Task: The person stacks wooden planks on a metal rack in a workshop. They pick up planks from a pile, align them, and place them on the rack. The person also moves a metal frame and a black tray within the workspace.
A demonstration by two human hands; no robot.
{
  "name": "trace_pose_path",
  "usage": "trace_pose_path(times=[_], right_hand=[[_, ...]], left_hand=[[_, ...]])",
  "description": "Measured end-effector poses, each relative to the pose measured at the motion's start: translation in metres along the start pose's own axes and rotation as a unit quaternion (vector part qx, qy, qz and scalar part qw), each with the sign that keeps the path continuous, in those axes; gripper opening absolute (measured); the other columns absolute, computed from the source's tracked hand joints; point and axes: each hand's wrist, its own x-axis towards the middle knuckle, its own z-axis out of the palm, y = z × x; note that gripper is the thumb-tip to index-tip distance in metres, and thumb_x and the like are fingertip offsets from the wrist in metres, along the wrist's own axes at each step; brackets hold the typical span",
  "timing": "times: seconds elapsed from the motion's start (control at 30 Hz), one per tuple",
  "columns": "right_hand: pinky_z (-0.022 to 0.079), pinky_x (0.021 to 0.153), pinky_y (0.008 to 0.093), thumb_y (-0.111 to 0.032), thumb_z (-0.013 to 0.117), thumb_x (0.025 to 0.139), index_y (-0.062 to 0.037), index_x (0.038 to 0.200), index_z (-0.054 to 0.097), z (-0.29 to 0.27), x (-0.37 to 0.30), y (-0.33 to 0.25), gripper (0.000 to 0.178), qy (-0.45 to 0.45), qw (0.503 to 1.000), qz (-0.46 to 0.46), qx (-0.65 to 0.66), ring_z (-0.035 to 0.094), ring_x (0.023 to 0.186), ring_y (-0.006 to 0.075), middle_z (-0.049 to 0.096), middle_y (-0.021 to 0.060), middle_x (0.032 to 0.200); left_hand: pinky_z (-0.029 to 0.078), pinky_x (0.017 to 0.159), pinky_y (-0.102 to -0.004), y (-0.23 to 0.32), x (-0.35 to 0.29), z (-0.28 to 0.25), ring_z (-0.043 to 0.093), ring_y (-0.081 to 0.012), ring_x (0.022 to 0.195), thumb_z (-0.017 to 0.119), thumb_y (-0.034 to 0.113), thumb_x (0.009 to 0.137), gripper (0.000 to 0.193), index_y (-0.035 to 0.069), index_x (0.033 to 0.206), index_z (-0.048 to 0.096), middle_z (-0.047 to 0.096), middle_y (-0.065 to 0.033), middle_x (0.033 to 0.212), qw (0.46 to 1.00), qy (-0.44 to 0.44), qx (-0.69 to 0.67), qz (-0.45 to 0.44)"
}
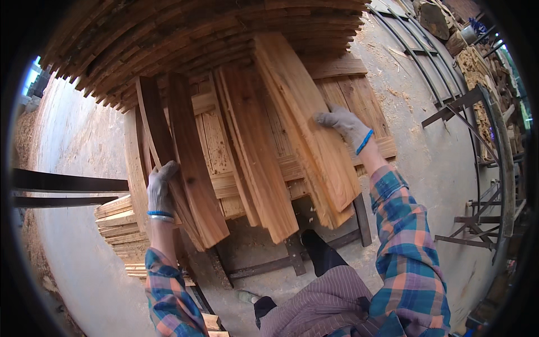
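We see a tall stack of boards (185, 33) above a wooden pallet (348, 95). Leaning against it, a pale plank bundle (303, 123) lies under our right hand (342, 123), fingers flat and spread; our left hand (160, 188) wraps its fingers around darker planks (191, 163).

The gloved left hand (160, 188) grips the edge of a dark leaning plank (193, 174), while the gloved right hand (345, 126) rests flat on a pale plank bundle (306, 129) atop a wooden pallet (348, 92).
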Motion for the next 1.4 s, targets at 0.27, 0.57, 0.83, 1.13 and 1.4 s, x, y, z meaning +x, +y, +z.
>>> trace_pose_path(times=[0.27, 0.57, 0.83, 1.13, 1.4], right_hand=[[0.046, 0.097, 0.0321, -0.05, 0.074, 0.076, 0.013, 0.142, 0.035, -0.108, 0.057, 0.094, 0.1, 0.096, 0.973, 0.104, -0.185, 0.06, 0.117, 0.0258, 0.063, 0.019, 0.125], [0.044, 0.101, 0.0348, -0.046, 0.076, 0.076, 0.0105, 0.146, 0.027, -0.1, 0.051, 0.09, 0.103, 0.148, 0.978, 0.144, -0.03, 0.059, 0.114, 0.0244, 0.06, 0.0194, 0.125], [0.051, 0.09, 0.0323, -0.036, 0.078, 0.076, 0.0074, 0.144, 0.032, -0.072, 0.038, 0.05, 0.093, 0.112, 0.978, 0.15, 0.092, 0.063, 0.104, 0.02, 0.062, 0.0139, 0.121], [0.056, 0.083, 0.0324, -0.03, 0.074, 0.079, -0.0034, 0.13, 0.052, -0.058, 0.038, 0.071, 0.061, 0.164, 0.965, 0.153, 0.136, 0.065, 0.097, 0.0196, 0.064, 0.007, 0.112], [0.056, 0.084, 0.0327, -0.026, 0.073, 0.082, 0.0032, 0.139, 0.042, -0.023, 0.026, 0.063, 0.071, 0.21, 0.953, 0.146, 0.165, 0.064, 0.1, 0.0214, 0.06, 0.0113, 0.12]], left_hand=[[0.05, 0.064, -0.0425, -0.067, 0.073, -0.057, 0.064, -0.0333, 0.07, 0.062, 0.027, 0.089, 0.021, 0.006, 0.093, 0.064, 0.066, -0.0165, 0.094, 0.695, 0.207, 0.675, 0.135], [0.052, 0.095, -0.0484, -0.073, 0.022, 0.16, 0.057, -0.0421, 0.115, 0.076, 0.041, 0.079, 0.088, 0.008, 0.148, 0.032, 0.049, -0.0254, 0.138, 0.786, 0.074, 0.542, 0.287], [0.048, 0.098, -0.0448, -0.044, -0.004, 0.207, 0.059, -0.0434, 0.115, 0.071, 0.021, 0.077, 0.088, 0.011, 0.152, 0.026, 0.056, -0.0261, 0.131, 0.9, 0.006, 0.434, 0.051], [0.038, 0.111, -0.0322, -0.053, -0.01, 0.154, 0.038, -0.028, 0.139, 0.07, 0.007, 0.076, 0.083, -0.002, 0.149, 0.031, 0.038, -0.0206, 0.15, 0.985, -0.051, 0.163, 0.009], [0.046, 0.103, -0.0338, -0.038, -0.017, -0.022, 0.048, -0.0238, 0.129, 0.063, -0.009, 0.077, 0.074, 0.003, 0.147, 0.039, 0.046, -0.0148, 0.145, 0.988, 0.006, 0.077, 0.131]])
